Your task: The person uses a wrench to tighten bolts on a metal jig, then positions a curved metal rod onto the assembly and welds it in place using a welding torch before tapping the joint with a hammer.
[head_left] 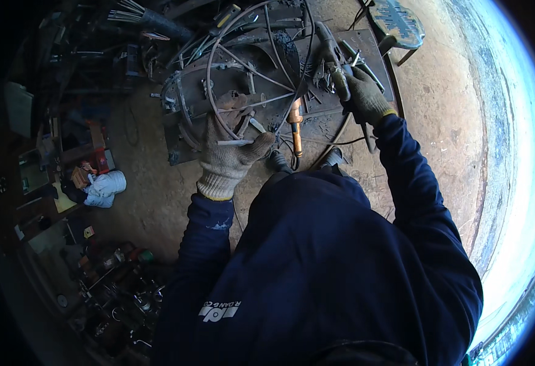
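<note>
Standing at the cluttered metal surface (374, 61), the person is holding two gloved hands well apart. The left hand (229, 157) is resting at the near side of a thin metal hoop (209, 76), and a pale strip (236, 142) is lying across the glove between fingers and thumb; metalwork is hiding the fingertips, so I cannot tell whether they are gripping the hoop or only touching it. The right hand (368, 96) is gripping a dark handle (369, 139), whose tail is sticking out below the glove.

From here, the hoop could be tipping or sliding if the left hand is giving it too little support, since it is sitting over uneven scrap. A knitted glove could be snagging on a rod end. The orange-bodied tool (295, 116) is lying at the near edge, and a tug on the dark cable (343, 142) could be sending it down toward the shoes (334, 157).

A grey tool (327, 46) is lying just beside the right hand, crowding its fingers. A bundle of thin rods (132, 12) is filling the far left, and a stool (395, 24) is standing beyond the far right corner.
</note>
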Available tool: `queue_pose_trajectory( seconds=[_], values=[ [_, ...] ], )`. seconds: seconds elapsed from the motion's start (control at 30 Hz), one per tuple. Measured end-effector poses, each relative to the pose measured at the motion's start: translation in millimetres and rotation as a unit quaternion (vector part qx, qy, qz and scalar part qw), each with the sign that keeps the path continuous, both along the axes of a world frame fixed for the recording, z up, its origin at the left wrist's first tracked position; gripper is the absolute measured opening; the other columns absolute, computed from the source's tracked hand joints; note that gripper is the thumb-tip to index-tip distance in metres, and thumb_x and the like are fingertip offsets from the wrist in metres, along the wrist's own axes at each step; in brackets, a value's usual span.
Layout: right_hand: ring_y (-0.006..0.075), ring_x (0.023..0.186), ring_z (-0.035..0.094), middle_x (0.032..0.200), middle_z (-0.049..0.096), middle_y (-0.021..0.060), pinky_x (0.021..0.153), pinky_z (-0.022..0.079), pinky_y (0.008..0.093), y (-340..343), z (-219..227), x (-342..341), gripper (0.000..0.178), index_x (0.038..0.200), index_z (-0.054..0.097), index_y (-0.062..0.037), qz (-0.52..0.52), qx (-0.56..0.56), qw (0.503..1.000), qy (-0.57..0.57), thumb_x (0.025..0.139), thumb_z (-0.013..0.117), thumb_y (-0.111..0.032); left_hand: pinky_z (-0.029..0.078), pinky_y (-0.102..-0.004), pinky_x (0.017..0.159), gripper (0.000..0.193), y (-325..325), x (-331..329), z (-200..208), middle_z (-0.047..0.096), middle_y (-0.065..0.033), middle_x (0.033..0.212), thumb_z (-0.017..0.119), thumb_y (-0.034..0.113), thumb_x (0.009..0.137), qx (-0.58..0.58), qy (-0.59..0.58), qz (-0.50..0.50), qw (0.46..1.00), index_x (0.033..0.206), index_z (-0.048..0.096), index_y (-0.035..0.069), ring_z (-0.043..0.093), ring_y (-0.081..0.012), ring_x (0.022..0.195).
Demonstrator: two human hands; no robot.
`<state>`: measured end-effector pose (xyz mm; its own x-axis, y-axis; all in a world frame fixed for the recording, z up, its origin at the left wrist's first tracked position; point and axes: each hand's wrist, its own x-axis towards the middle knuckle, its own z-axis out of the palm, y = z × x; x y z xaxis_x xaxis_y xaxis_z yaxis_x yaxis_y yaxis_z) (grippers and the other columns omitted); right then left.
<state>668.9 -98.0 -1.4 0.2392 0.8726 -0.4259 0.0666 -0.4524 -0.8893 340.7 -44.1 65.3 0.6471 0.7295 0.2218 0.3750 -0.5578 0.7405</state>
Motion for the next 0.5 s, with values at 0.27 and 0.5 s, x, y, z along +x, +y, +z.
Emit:
queue_pose_trajectory(
  seconds=[0.27,0.5],
  values=[
    [0.0170,0.078,0.067,0.096,0.071,0.0095,0.068,0.054,0.0321,3.0,-1.2,-15.1,0.042,0.120,0.064,-0.0001,-0.029,0.005,0.996,-0.082,0.101,0.061,-0.037,0.050,-0.0408,0.103,0.100,-4.2,4.4,-0.7,0.059,-0.0186,0.129,0.086,0.063,0.074,-0.006,-0.010,0.053,0.999,0.137,0.045,-0.004,0.062,-0.0306,0.117],
    [0.0183,0.062,0.065,0.085,0.068,0.0104,0.055,0.053,0.0324,-0.3,-22.4,-9.5,0.040,0.119,0.063,0.0002,-0.080,0.001,0.989,0.128,0.102,0.059,-0.036,0.058,-0.0351,0.097,0.083,-6.3,5.3,5.5,0.062,-0.0196,0.132,0.089,0.039,0.080,0.041,-0.015,0.038,0.998,0.137,0.045,-0.002,0.066,-0.0259,0.117]
  ],
)
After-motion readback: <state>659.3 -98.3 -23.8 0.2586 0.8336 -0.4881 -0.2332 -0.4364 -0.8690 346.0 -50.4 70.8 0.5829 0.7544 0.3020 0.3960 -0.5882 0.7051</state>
